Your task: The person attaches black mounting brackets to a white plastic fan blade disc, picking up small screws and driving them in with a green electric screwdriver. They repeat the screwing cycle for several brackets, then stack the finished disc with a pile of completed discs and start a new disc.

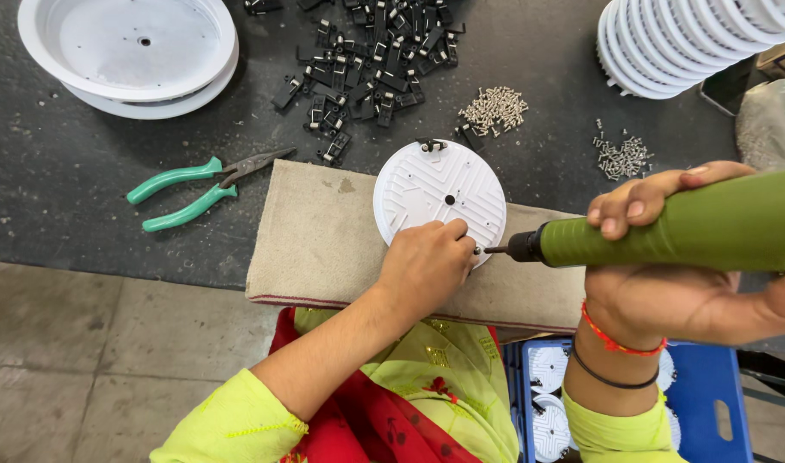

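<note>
Green-handled pliers lie left of the cloth pad; black clips and loose screws sit toward the far edge. White ribbed disc rests on the pad's far edge. Left hand pinches a screw at the disc's rim; right hand grips the green electric screwdriver, its tip at the rim.

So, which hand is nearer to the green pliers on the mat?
Left. The left hand rests on the white round plate, right of the green pliers; the right hand, holding the green screwdriver, is farther right.
</note>
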`<state>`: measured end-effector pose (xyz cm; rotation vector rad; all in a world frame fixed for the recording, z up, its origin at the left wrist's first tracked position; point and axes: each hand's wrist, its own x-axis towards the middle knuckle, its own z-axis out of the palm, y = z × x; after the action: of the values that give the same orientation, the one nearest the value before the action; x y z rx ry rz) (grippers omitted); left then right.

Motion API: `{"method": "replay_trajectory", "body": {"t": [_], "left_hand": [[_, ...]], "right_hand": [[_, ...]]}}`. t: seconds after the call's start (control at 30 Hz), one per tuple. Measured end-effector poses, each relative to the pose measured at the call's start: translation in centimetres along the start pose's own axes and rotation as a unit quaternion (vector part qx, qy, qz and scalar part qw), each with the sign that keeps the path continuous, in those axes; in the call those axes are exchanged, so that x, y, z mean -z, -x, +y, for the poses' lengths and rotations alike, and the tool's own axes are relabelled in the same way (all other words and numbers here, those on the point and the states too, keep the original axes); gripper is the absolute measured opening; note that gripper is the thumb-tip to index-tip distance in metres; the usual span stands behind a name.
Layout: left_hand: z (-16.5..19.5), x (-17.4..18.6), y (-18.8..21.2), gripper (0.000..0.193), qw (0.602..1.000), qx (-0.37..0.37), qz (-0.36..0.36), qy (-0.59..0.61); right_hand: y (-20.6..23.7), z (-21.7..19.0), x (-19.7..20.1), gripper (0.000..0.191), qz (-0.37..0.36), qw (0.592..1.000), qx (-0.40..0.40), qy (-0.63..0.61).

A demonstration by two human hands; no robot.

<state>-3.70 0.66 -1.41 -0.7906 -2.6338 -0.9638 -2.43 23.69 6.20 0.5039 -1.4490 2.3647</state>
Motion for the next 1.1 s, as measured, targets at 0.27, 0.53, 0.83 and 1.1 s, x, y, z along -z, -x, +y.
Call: {"method": "replay_trajectory", "body": {"t": [0.27, 0.53, 0.83, 1.1], "left_hand": [[0.0, -0.1, -0.4, 0.015, 1.0, 0.004, -0.012, -0.006], [-0.2, -0.2, -0.6, 0.014, 1.0, 0.009, 0.0, 0.007], [-0.7, -0.1, -0.6, 0.01, 1.0, 0.001, -0.008, 0.008], [-2.3, 0.3, 1.6, 0.066, 0.996, -0.019, 0.089, 0.012]], "right_hand": [[0.3, 1.4, -0.2, 0.09, 0.013, 1.0, 0.009, 0.028], [0.1, 2.2, 0.0, 0.088, -0.012, 0.998, 0.008, 0.057], [-0.9, 2.7, -0.2, 0.092, -0.032, 0.999, 0.001, 0.044], [-2.7, 0.8, 0.3, 0.084, -0.075, 0.996, -0.017, 0.05]]}}
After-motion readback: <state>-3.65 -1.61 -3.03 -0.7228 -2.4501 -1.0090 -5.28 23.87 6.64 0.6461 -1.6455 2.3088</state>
